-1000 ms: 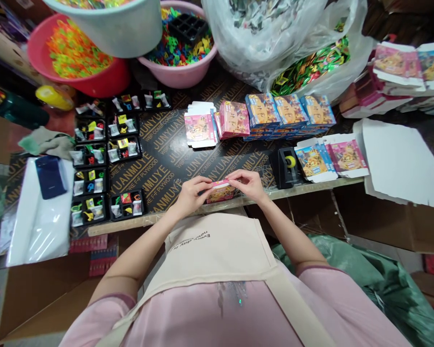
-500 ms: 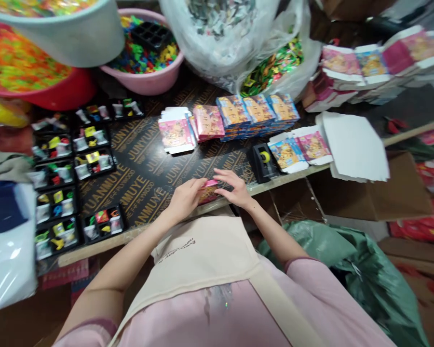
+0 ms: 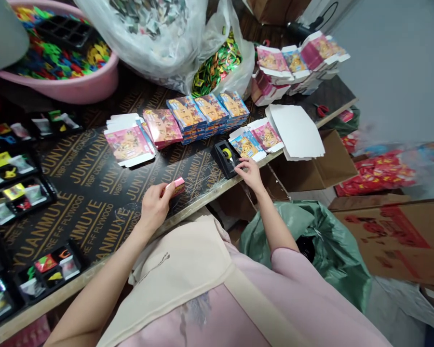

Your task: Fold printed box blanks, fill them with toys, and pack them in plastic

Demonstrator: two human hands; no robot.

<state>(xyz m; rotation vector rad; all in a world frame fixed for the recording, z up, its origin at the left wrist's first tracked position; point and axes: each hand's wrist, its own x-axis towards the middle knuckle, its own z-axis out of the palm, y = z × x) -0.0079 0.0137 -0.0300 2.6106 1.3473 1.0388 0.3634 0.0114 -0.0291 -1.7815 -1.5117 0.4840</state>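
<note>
My left hand (image 3: 156,206) is closed on a small pink box (image 3: 178,185), which it holds at the front part of the dark printed tabletop (image 3: 104,212). To the right, my right hand (image 3: 250,173) has its fingers pinched at the front of a black tape dispenser (image 3: 224,166) with a yellow core. Whether tape is between those fingers is too small to tell. Flat blue and pink cartons (image 3: 246,145) lie just behind that hand. Stacked blue boxes (image 3: 188,113) and pink boxes (image 3: 162,126) stand further back, beside a flattened pink carton (image 3: 128,142).
Black trays with small toys (image 3: 50,272) line the left. A pink tub (image 3: 79,89) and plastic bags of packets (image 3: 217,67) stand behind. White sheets (image 3: 294,132), red scissors (image 3: 321,110) and more cartons (image 3: 275,62) are at the right. A green bag (image 3: 332,241) hangs below the edge.
The view has swung to the right. My right hand has left the small pink box and reached the tape dispenser, while my left hand keeps hold of the box.
</note>
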